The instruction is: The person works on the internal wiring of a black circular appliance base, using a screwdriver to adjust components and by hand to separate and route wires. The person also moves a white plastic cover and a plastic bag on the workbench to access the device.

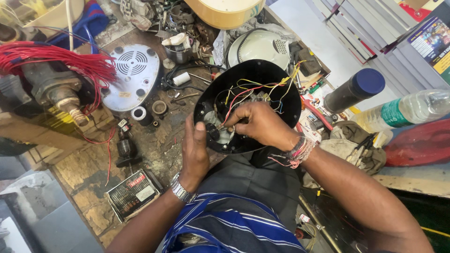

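A black oval appliance base sits at frame centre, its open underside up, showing red, yellow and blue wires; its long axis runs from lower left to upper right; the left hand grips its lower rim, thumb on the inside; the right hand pinches closed on something small inside, too hidden to name; a white round cover lies upper left on the cluttered worktop; a clear plastic bottle lies at right.
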